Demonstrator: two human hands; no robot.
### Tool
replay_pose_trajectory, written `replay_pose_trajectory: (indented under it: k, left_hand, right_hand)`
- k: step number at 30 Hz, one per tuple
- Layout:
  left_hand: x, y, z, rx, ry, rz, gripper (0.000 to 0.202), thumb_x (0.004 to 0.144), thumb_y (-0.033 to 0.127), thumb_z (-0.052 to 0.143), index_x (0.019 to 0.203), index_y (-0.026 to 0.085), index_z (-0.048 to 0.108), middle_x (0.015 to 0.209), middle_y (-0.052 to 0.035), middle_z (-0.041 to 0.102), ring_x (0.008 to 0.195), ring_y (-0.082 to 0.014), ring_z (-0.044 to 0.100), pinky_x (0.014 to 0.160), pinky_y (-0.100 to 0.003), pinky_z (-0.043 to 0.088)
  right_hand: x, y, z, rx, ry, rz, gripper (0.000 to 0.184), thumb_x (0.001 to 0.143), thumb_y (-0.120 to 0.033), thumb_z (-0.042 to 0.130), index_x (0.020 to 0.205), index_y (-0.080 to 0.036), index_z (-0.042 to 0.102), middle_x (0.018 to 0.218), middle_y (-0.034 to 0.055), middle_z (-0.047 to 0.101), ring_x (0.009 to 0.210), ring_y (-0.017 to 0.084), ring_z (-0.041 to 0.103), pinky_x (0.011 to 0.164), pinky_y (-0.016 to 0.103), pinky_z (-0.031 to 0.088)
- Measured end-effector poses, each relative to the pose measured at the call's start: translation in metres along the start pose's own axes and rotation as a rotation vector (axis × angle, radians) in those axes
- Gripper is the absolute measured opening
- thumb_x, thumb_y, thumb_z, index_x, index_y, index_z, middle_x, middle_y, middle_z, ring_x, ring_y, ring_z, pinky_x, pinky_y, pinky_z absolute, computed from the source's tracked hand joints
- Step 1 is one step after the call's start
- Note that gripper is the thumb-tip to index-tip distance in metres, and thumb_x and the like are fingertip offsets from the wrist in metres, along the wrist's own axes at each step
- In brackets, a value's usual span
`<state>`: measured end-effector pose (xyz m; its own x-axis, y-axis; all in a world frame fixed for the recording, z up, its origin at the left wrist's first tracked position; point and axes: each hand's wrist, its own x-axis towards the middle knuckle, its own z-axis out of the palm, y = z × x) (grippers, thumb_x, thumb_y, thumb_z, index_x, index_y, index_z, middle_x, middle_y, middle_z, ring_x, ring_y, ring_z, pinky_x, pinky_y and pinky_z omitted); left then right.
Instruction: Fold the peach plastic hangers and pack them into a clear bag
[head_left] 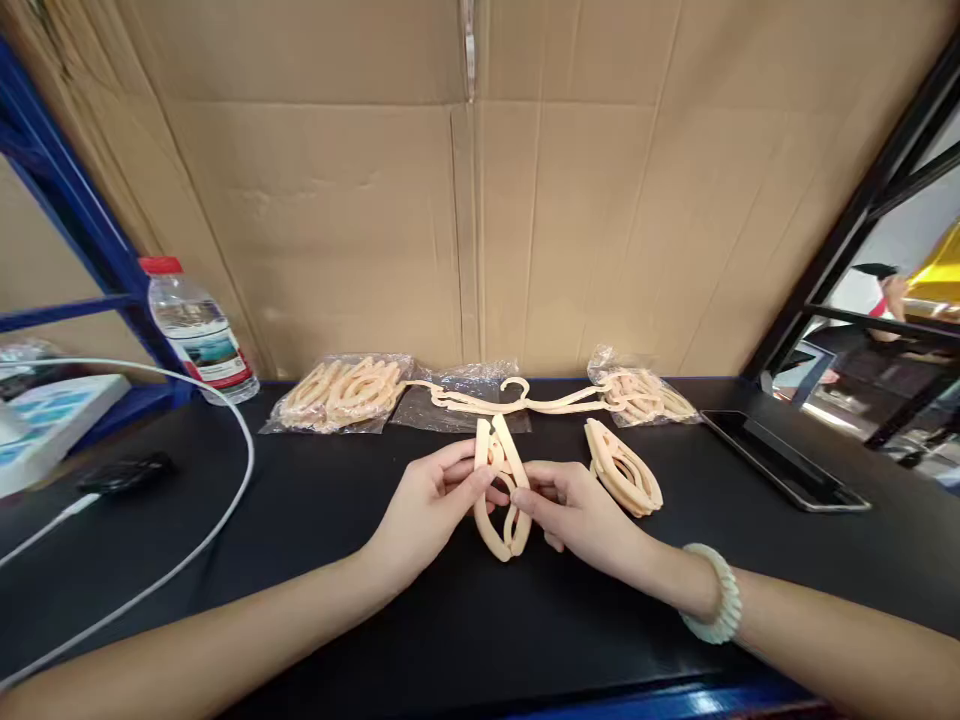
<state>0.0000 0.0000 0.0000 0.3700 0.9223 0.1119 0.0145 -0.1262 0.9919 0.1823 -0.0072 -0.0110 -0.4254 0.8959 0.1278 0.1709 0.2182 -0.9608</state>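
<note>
A peach-coloured folding hanger [501,538], its arms folded together, is held upright above the black tabletop. My left hand [442,495] pinches its left arm between thumb and fingers. On the other side, my right hand [574,505] grips the right arm, its thumb on the front. Just right of my right hand lies a folded hanger [624,468], perhaps more than one stacked. Behind my hands an unfolded hanger [517,403] stretches sideways with its hook up, resting near a clear plastic bag [480,383].
Bagged folded hangers [341,393] lie at the back left, and another bag of hangers [646,395] at the back right. A phone [784,460] rests on the right. At left are a water bottle [201,335], a white cable [244,470] and a black adapter [124,473]. Cardboard [337,200] stands behind.
</note>
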Motion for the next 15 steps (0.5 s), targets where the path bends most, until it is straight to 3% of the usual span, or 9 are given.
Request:
replay_pose_trajectory:
  k: [5,11,15]
  left_hand:
    - [0.000,-0.001,0.005,-0.045,0.015,0.033,0.034,0.088,0.032,0.063,0.119,0.017,0.060,0.103,-0.0071,0.074,0.087,-0.0202,0.071,0.082,-0.032,0.057]
    - [0.003,0.002,0.007,-0.106,0.092,0.040,0.033,0.084,0.034,0.068,0.112,0.018,0.064,0.107,-0.0070,0.072,0.088,-0.0194,0.070,0.077,-0.028,0.057]
    - [0.014,0.011,0.015,-0.197,0.076,0.008,0.033,0.081,0.032,0.070,0.110,0.017,0.066,0.104,-0.0070,0.072,0.083,-0.0167,0.069,0.076,-0.027,0.058]
  right_hand:
    - [-0.003,0.007,-0.001,0.025,0.029,0.019,0.032,0.089,-0.042,0.055,0.093,-0.012,0.066,0.068,-0.0003,0.053,0.045,0.006,0.043,0.038,0.020,0.036]
    - [0.003,0.002,-0.008,-0.007,0.047,-0.096,0.031,0.087,-0.044,0.059,0.096,-0.015,0.068,0.087,0.0032,0.055,0.049,0.006,0.051,0.039,0.020,0.041]
    - [0.009,-0.014,-0.028,-0.024,0.042,-0.087,0.037,0.086,-0.049,0.058,0.090,-0.013,0.067,0.076,0.0024,0.060,0.051,0.008,0.055,0.044,0.021,0.048]
